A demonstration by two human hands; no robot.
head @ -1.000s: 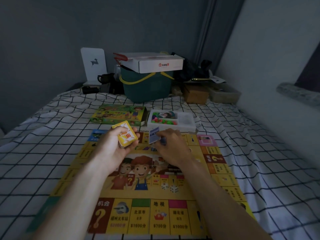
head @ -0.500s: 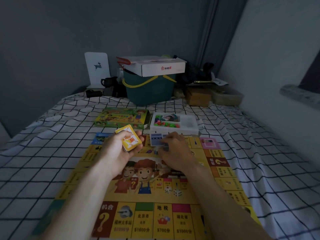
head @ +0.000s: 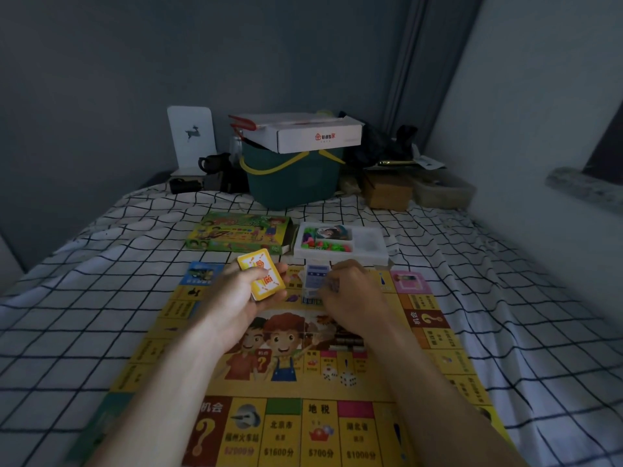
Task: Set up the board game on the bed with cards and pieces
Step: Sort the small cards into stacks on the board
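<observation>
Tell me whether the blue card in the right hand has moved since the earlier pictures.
Yes. The blue card has dropped from a raised tilt toward the board, near the white tray; the right hand pinches it.

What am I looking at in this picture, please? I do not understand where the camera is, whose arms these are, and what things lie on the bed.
There is no machine. A person wears one camera on the head, looking forward and down, so the two bare arms are theirs. A yellow game board lies flat on the checked bed sheet. The left hand grips a stack of yellow cards. The right hand pinches bluish-white cards over the board's far edge. Two white dice sit on the board. Behind it lie the green game box and a white tray of small coloured pieces. Further back stands a green bucket with a white carton on top.
</observation>
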